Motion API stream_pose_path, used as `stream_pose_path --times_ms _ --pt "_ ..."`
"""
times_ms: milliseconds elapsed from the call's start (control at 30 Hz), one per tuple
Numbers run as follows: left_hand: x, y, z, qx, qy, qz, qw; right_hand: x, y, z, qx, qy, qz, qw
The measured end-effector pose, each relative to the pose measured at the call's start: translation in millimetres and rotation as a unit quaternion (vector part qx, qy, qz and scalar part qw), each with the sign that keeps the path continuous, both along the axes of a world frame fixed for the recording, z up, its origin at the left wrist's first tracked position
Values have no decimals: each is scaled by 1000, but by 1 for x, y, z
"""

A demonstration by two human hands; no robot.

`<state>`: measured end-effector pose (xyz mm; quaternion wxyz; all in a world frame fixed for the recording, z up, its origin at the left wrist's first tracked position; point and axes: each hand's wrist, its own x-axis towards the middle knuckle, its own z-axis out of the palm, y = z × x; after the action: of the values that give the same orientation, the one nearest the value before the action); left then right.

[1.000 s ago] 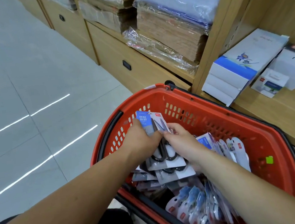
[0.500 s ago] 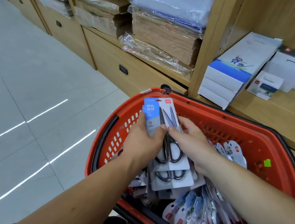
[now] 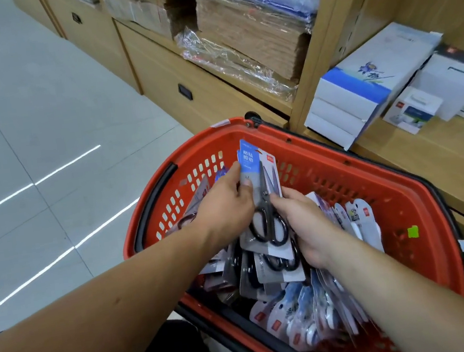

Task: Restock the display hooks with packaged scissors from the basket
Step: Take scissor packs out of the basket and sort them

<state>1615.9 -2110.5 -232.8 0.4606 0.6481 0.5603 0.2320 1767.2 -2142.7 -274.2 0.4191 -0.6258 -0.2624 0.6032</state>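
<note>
The grey floor fills the left side of the frame, with bright lines of light on it. Wooden drawers run along the top, going toward the middle.

The left hand reaches in from the lower left. Its thumb and fingers pinch the left edge of a scissors pack. The pack stands up in the middle of the frame, over the pile in the red basket. It has a blue label on top and black handles at the bottom.

The right hand comes in from the lower right. It holds the right edge of the same pack, thumb on the front and fingers behind.

Under the hands lie more scissors packs, flat in the basket. Small white and blue packs are at the near end. A green sticker sits on the basket's right wall.

Above the basket, brown paper stacks wrapped in clear plastic lie on a shelf. On the right, white and blue boxes lie on a wooden shelf.
</note>
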Motion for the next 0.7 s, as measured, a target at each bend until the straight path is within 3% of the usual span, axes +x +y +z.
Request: stream_pose_path --times_ms 67,167,367,567,700 --pt "2 -4 3 -20 46 -12 999 -3 -4 -2 11 -10 -22 1000" --pt "6 -5 9 7 26 -3 1000 -9 -1 6 40 -26 -50 998" --pt "22 -6 36 81 -115 32 990 -5 3 69 161 8 -36 986" --pt "34 -18 65 63 -274 77 957 15 -29 112 219 32 54 974" --pt "44 -32 81 47 -287 74 954 20 -45 114 214 60 11 975"
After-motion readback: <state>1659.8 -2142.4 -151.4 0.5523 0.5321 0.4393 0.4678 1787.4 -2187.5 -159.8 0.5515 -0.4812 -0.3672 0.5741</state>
